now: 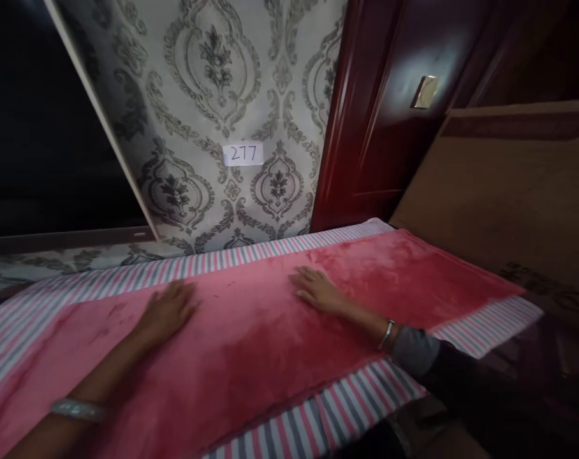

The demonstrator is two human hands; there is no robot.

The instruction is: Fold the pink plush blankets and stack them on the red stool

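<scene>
A pink-red plush cloth [251,319] lies spread flat over a striped cloth [308,417] in pink, grey and white. My left hand [168,311] rests palm down on the plush cloth, left of the middle, its fingers stretched out and slightly blurred. Farther right, my right hand [318,290] also lies flat on the plush, fingers spread toward the left. Neither hand grips anything. Darker and lighter patches show in the pile, and the striped cloth sticks out along the back and front edges.
Behind stands a patterned wallpaper wall with a paper label [243,153] reading 277. A dark screen [55,127] is at the left. At the right are a dark red door [366,127] and a large cardboard box [509,185] beside the cloth's right end.
</scene>
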